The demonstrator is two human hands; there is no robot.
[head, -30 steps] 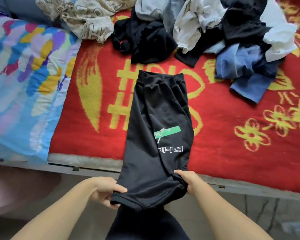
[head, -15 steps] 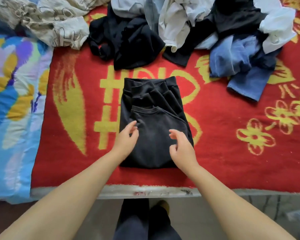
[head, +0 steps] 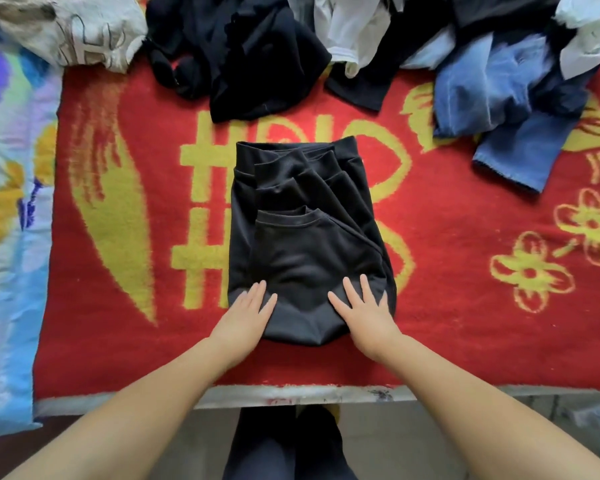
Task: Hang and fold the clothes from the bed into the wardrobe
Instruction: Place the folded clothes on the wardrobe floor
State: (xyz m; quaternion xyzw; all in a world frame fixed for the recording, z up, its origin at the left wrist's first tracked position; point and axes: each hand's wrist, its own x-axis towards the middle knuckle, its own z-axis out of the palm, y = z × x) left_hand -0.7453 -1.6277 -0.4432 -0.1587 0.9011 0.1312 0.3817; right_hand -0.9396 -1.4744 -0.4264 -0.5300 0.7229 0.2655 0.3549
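Hands lie flat on the near end of the folded black shorts (head: 309,237), fingers straight and slightly spread: the left hand (head: 248,315) presses the near left corner, the right hand (head: 364,311) the near right corner, neither gripping any cloth. The shorts rest folded in half in the middle of the red blanket (head: 465,323) that covers the bed, with the waistband at the far end and the hemmed leg ends laid back over the upper part (the fold itself is at the near edge, under the palms). Beyond the shorts, well apart from them, a pile of unfolded clothes (head: 378,39) stretches across the far side of the blanket: a black garment (head: 253,64) at its left, white pieces in the middle, blue jeans (head: 506,109) at the right. A patterned beige cloth (head: 70,32) lies at the far left, above a pastel floral quilt (head: 7,237) along the blanket's left edge.
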